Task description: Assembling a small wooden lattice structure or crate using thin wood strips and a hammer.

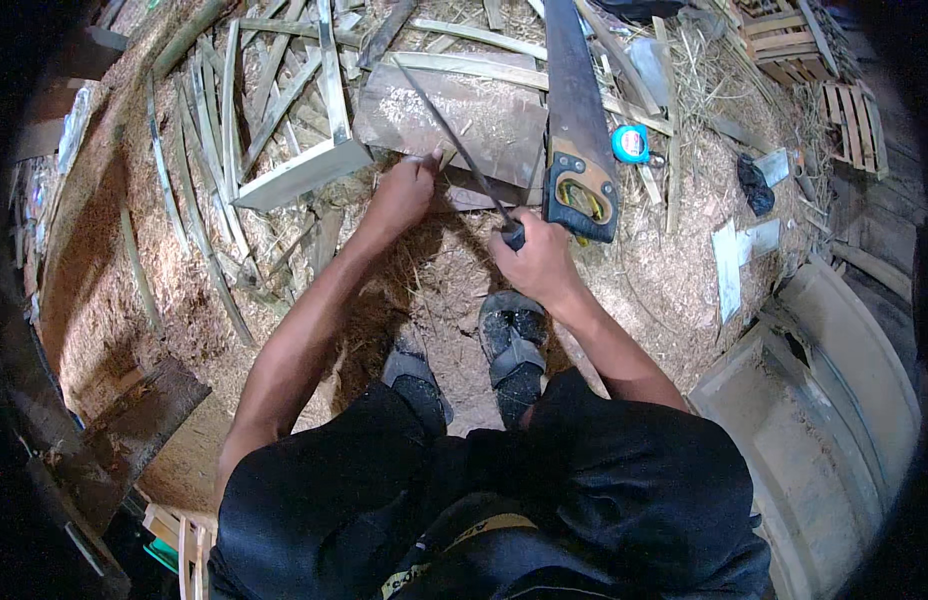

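My right hand (pixel 544 258) is closed round the black handle of a long, narrow, dark-bladed tool (pixel 454 138); whether it is a knife or a file I cannot tell. Its blade slants up and left across a broad wooden block (pixel 484 118) strewn with sawdust. At the block's near edge, my left hand (pixel 404 190) is closed with the thumb toward the blade; what its fingers hold is hidden. A handsaw (pixel 576 110) with a black and tan handle lies just right of the block. Beyond the saw handle sits a blue tape measure (pixel 631 144).
Sawdust covers the ground (pixel 664 270). Thin wooden strips (pixel 229 110) lie in a heap at the left, beside a pale board (pixel 304 174). Slatted wooden crates (pixel 854 125) stand far right. A large grey curved panel (pixel 784 400) is at the near right.
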The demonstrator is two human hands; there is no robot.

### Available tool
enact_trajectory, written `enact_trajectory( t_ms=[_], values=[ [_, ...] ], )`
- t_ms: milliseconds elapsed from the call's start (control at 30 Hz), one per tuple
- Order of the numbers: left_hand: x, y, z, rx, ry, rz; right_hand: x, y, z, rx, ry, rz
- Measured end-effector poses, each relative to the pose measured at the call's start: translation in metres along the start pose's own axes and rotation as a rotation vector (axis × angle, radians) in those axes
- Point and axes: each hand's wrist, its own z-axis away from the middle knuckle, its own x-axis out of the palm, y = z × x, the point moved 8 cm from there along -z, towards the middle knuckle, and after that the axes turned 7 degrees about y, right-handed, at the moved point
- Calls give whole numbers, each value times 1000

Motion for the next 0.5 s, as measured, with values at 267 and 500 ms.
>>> enact_trajectory(
  t_ms=[267, 500],
  values=[
    [-9, -25, 19, 156, 137, 67, -14, 35, -7, 180, 75, 51],
    [-30, -33, 27, 231, 103, 151, -21, 28, -25, 156, 63, 99]
  ],
)
